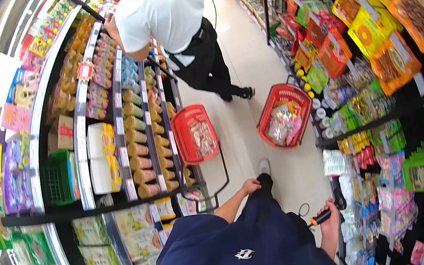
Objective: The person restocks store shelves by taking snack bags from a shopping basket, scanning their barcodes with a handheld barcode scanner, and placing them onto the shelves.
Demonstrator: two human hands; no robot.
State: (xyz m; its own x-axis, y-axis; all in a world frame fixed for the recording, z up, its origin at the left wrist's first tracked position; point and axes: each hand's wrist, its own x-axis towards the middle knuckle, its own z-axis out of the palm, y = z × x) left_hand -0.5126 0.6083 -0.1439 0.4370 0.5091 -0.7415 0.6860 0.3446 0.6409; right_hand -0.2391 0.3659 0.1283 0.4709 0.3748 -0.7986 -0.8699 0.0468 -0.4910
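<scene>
My left hand (252, 185) hangs in front of my thigh, its fingers curled in and no object showing in them. At my right side, my right hand (331, 220) is wrapped around a black-and-orange handle (320, 218), with a thin dark loop near its end; what the handle belongs to is unclear. Ahead on the floor are two red shopping baskets. The left basket (181, 142) holds clear packs and has a long dark handle tilted toward me. Inside the right basket (298, 93) lie several plastic-wrapped packages.
A person (168, 14) in a white top and black trousers stands ahead by the left shelves (84, 166), a hand at the shelf. Those shelves hold tubs and packets. Hanging snack bags (395, 63) fill the right rack. A pale floor (241, 69) runs between them.
</scene>
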